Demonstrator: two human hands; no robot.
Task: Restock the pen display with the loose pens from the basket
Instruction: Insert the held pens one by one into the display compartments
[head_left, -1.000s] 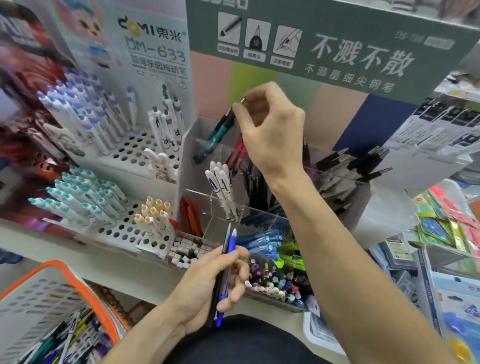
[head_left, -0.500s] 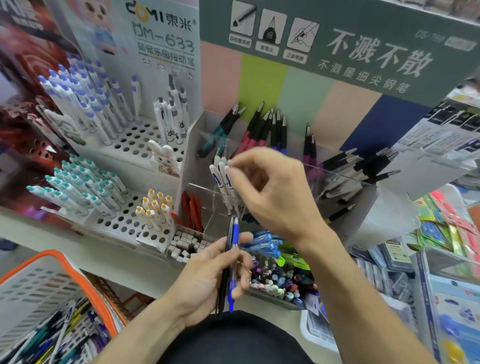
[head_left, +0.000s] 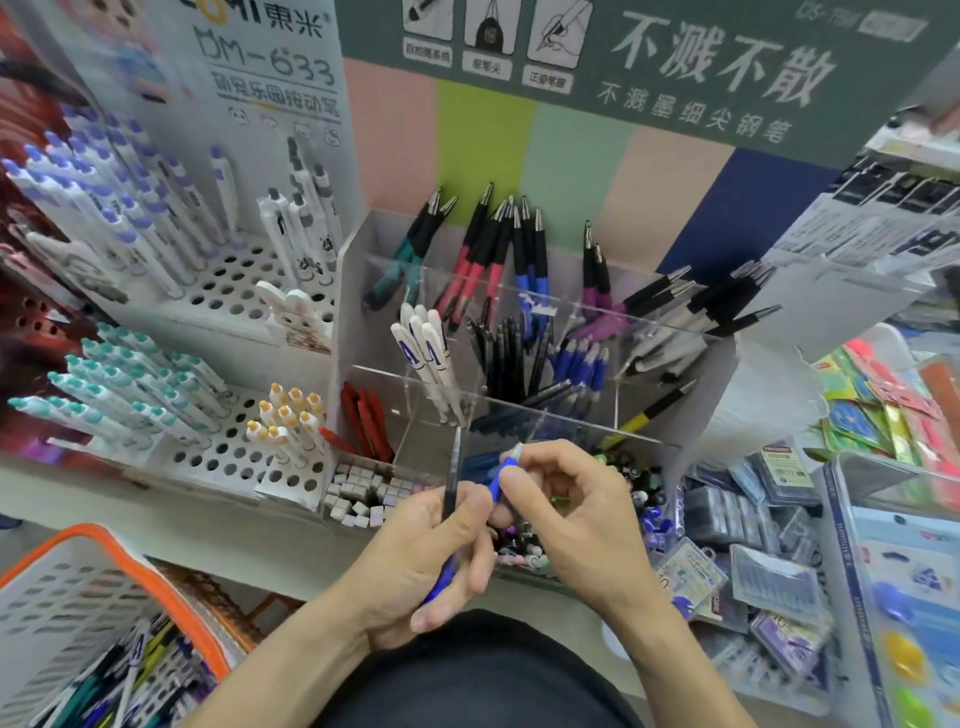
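A clear acrylic pen display (head_left: 519, 306) stands on the shelf, its compartments holding teal, red, blue, purple, black and white pens. In front of it my left hand (head_left: 426, 556) grips two pens upright: a black pen (head_left: 453, 473) and a blue pen (head_left: 501, 475). My right hand (head_left: 571, 509) pinches the top end of the blue pen between thumb and fingers. The white basket with an orange rim (head_left: 104, 551) sits at the lower left, with several loose pens (head_left: 119, 680) lying inside it.
White perforated racks (head_left: 228, 457) with purple, teal and yellow-capped pens stand left of the display. A tray of small erasers (head_left: 363, 493) sits by my left hand. Packaged stationery (head_left: 753, 545) fills the shelf on the right.
My right hand left the teal pen in the back left compartment, came down to my left hand and now pinches the blue pen's top. My left hand still holds both pens.
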